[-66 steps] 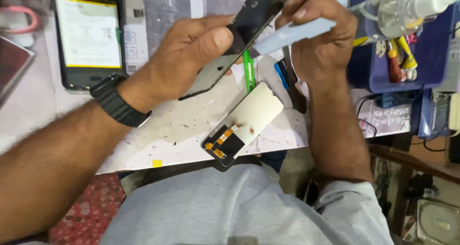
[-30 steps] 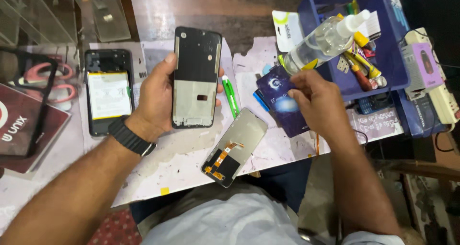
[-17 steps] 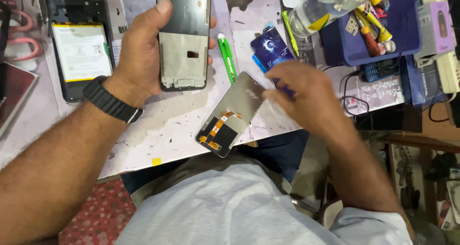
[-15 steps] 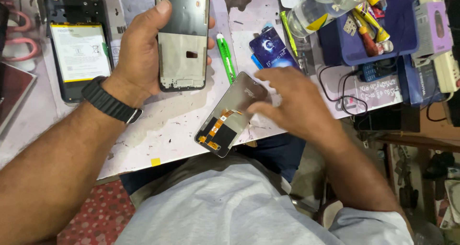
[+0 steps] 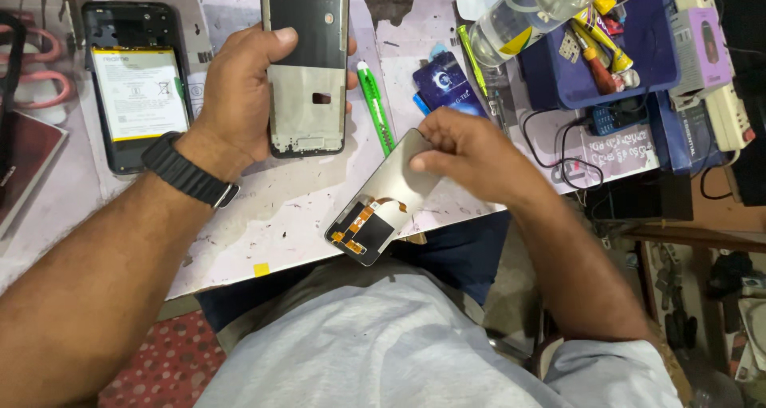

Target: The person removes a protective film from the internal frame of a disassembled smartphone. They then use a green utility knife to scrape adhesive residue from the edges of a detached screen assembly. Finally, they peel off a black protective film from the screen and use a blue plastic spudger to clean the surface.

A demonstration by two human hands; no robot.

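phone frame (image 5: 307,73), bare and dark at the top with a grey metal plate lower down, stood upright in your left hand (image 5: 239,105), thumb wrapped over its left edge and fingers closed behind it, above the worn white table (image 5: 263,232). your right hand (image 5: 471,153) pinched the top edge of the display panel (image 5: 387,201), which lay tilted near the table's front edge, orange flex cable facing up. a green cutter (image 5: 375,109) lay between the two, and an opened phone with its battery showing (image 5: 136,97) lay to the left.
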